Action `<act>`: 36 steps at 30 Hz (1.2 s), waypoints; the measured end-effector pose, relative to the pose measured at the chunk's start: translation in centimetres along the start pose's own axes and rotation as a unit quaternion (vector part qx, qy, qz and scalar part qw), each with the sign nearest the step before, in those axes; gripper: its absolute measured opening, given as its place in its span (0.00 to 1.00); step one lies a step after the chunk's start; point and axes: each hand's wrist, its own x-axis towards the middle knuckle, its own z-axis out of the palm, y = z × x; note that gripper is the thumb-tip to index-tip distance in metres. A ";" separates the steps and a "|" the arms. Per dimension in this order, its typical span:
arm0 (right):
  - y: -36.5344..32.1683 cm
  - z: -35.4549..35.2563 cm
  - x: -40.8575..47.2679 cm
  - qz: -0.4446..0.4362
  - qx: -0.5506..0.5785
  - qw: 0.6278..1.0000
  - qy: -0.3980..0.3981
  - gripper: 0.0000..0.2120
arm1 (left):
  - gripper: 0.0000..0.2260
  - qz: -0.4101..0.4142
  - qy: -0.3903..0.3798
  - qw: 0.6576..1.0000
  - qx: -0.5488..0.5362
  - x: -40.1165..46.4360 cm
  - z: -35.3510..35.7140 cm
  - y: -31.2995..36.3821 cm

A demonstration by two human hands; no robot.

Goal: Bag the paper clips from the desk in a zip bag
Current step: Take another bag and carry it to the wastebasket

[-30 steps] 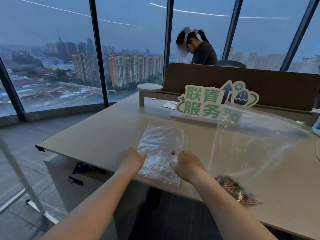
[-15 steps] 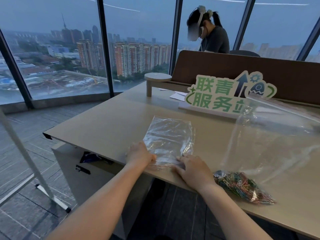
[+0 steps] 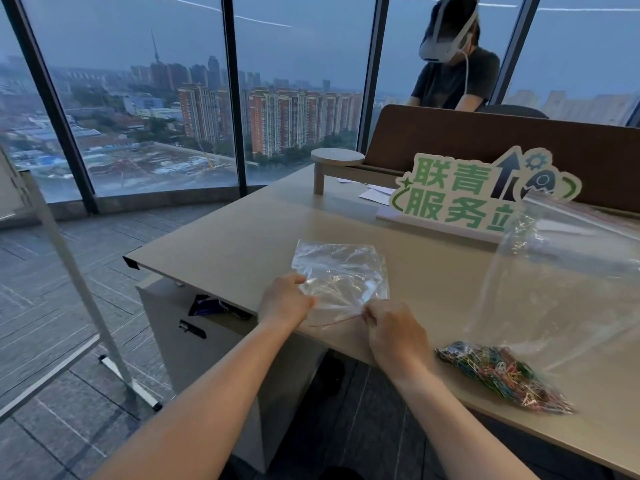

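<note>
One table (image 3: 242, 244), carrying everything. Two clear bags: a big bag (image 3: 568, 289) standing up well right of the fingers, and a small zip bag (image 3: 341, 271) lying flat at the near edge. One heap of coloured paper clips (image 3: 498, 372), too many to count, just right of the right hand and apparently under the big bag's lower end.

Step looks like: opening the zip bag. Left hand (image 3: 285, 301) pinches its near-left corner; right hand (image 3: 394, 332) fingers closed on the red seal strip at its mouth. Next: part the seal, hold the mouth open, then reach right for clips.
</note>
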 end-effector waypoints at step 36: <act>-22.5 11.7 -12.4 -0.178 0.335 0.915 -0.134 0.11 | 0.04 -0.081 0.182 0.979 -0.048 -13.6 -23.5 -18.2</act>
